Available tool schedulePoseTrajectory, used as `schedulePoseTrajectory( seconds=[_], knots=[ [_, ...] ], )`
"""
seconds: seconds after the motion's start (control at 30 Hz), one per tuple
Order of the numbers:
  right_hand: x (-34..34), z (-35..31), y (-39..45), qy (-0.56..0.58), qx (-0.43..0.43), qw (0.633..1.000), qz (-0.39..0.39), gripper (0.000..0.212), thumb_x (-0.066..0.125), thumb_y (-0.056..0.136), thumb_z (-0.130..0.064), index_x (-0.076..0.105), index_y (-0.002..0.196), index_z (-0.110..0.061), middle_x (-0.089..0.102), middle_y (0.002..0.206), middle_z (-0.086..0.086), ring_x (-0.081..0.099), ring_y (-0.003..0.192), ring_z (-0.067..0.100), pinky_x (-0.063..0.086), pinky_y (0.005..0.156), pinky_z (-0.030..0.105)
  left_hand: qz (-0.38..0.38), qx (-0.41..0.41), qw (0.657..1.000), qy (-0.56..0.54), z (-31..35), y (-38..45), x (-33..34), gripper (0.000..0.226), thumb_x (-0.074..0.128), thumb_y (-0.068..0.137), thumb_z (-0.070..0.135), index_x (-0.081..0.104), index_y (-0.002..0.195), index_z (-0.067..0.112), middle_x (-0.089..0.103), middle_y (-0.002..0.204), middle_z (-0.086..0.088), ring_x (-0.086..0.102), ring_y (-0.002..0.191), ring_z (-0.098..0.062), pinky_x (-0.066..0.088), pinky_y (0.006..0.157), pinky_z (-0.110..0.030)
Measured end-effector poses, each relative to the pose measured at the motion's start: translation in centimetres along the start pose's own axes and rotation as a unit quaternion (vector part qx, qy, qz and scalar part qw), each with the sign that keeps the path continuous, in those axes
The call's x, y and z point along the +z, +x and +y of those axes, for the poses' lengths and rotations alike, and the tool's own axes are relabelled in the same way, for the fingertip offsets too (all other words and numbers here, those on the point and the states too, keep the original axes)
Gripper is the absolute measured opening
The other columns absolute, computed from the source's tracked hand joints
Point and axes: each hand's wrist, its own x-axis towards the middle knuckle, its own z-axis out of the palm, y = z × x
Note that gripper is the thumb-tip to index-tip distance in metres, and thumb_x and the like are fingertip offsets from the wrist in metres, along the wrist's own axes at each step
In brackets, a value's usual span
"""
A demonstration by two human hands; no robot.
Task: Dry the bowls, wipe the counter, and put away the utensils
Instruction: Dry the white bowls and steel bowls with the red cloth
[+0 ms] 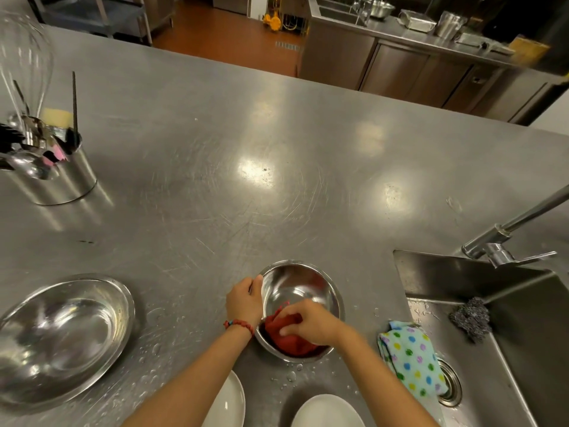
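Observation:
A small steel bowl [297, 286] sits on the steel counter [215, 195] near its front edge. My left hand [244, 302] grips the bowl's left rim. Inside the bowl, my right hand [309, 323] presses a red cloth [291, 342] against the near wall. A larger steel bowl [61, 334] rests at the front left, wet inside. Water drops dot the counter around both bowls. A steel utensil holder [58, 177] at the far left holds a whisk [21, 63], spoons and other tools.
Two white plates [229, 402] [328, 411] lie at the front edge. A dotted cloth [411, 359] hangs over the rim of the sink [508, 349] on the right, with a steel scourer [471, 317] and a tap [505, 241]. A yellow sponge [57, 117] lies behind the holder.

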Motion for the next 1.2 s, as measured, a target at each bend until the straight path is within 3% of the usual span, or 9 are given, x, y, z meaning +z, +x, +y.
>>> schedulePoseTrajectory(
  seconds=[0.1, 0.23, 0.33, 0.4, 0.53, 0.7, 0.8, 1.03, 1.2],
  knots=[
    [1.8, -0.5, 0.9, 0.1, -0.015, 0.992, 0.081, 0.027, 0.067, 0.08, -0.008, 0.067, 0.106, -0.01, 0.069, 0.108, 0.009, 0.06, 0.103, 0.018, 0.044, 0.092, 0.02, -0.025, 0.001, 1.0, 0.011, -0.1, -0.1, 0.0, 0.046, 0.048, 0.093, 0.018, 0.036, 0.049, 0.017, 0.036, 0.048, 0.001, 0.032, 0.049, -0.009, 0.027, 0.048, -0.027],
    [2.6, -1.1, 2.2, 0.107, 0.019, 0.971, 0.214, 0.026, 0.064, 0.082, -0.011, 0.063, 0.107, -0.018, 0.066, 0.11, 0.001, 0.058, 0.105, 0.016, 0.038, 0.085, 0.008, -0.06, 0.004, 0.998, 0.014, 0.0, 0.1, -0.2, 0.041, 0.047, 0.094, 0.02, 0.045, 0.053, 0.016, 0.042, 0.053, 0.003, 0.039, 0.053, -0.009, 0.031, 0.05, -0.022],
    [2.7, -1.1, 2.7, 0.031, 0.078, 0.952, 0.293, 0.025, 0.054, 0.09, -0.021, 0.054, 0.114, -0.024, 0.055, 0.119, 0.003, 0.057, 0.105, 0.022, 0.046, 0.088, 0.031, -0.068, 0.0, 0.998, 0.006, 0.1, 0.0, 0.0, 0.04, 0.046, 0.094, 0.022, 0.046, 0.055, 0.012, 0.042, 0.052, 0.001, 0.038, 0.053, -0.012, 0.03, 0.049, -0.023],
    [2.8, -1.1, 2.7, -0.021, 0.137, 0.933, 0.331, 0.024, 0.046, 0.094, -0.025, 0.048, 0.118, -0.022, 0.051, 0.121, 0.006, 0.056, 0.103, 0.026, 0.05, 0.082, 0.039, -0.072, -0.005, 0.997, -0.003, 0.2, -0.2, 0.4, 0.04, 0.046, 0.094, 0.022, 0.046, 0.057, 0.009, 0.041, 0.053, -0.002, 0.038, 0.053, -0.014, 0.03, 0.049, -0.024],
    [2.3, 0.0, 2.1, -0.09, 0.203, 0.911, 0.346, 0.028, 0.04, 0.097, -0.025, 0.043, 0.123, -0.017, 0.048, 0.124, 0.012, 0.053, 0.108, 0.028, 0.05, 0.081, 0.037, -0.055, -0.009, 0.998, -0.008, 0.2, -0.5, 0.8, 0.044, 0.047, 0.094, 0.022, 0.039, 0.052, 0.012, 0.038, 0.051, -0.001, 0.034, 0.051, -0.013, 0.027, 0.048, -0.025],
    [1.6, 0.9, 0.5, 0.062, 0.141, 0.899, 0.411, 0.031, 0.047, 0.094, -0.027, 0.049, 0.125, -0.026, 0.05, 0.129, 0.006, 0.052, 0.111, 0.023, 0.045, 0.09, 0.032, -0.04, -0.008, 0.999, -0.012, 0.2, -0.7, 0.8, 0.047, 0.049, 0.093, 0.019, 0.034, 0.048, 0.016, 0.035, 0.048, 0.001, 0.032, 0.049, -0.011, 0.026, 0.048, -0.025],
    [0.6, 0.2, 1.5, 0.09, 0.114, 0.885, 0.442, 0.034, 0.046, 0.094, -0.027, 0.048, 0.128, -0.025, 0.046, 0.133, 0.004, 0.049, 0.115, 0.023, 0.041, 0.091, 0.029, -0.048, 0.001, 0.999, -0.01, 0.3, -1.0, 1.0, 0.049, 0.05, 0.092, 0.018, 0.033, 0.046, 0.018, 0.034, 0.046, 0.002, 0.032, 0.049, -0.011, 0.026, 0.049, -0.027],
    [0.9, -1.6, 3.3, 0.023, 0.025, 0.944, 0.328, 0.027, 0.044, 0.095, -0.023, 0.054, 0.12, -0.023, 0.046, 0.127, 0.005, 0.049, 0.112, 0.022, 0.047, 0.093, 0.034, -0.043, 0.004, 0.999, -0.018, 0.2, -1.5, 1.6, 0.046, 0.048, 0.093, 0.019, 0.039, 0.048, 0.02, 0.041, 0.047, 0.003, 0.034, 0.047, -0.006, 0.031, 0.042, -0.014],
    [0.3, -0.7, 3.2, 0.019, 0.073, 0.93, 0.358, 0.026, 0.042, 0.096, -0.026, 0.053, 0.119, -0.026, 0.048, 0.121, 0.005, 0.052, 0.104, 0.021, 0.045, 0.086, 0.029, -0.03, 0.002, 0.999, -0.02, 0.2, -1.4, 1.7, 0.047, 0.049, 0.093, 0.018, 0.038, 0.048, 0.02, 0.038, 0.046, 0.003, 0.033, 0.046, -0.006, 0.03, 0.041, -0.013]
  ],
)
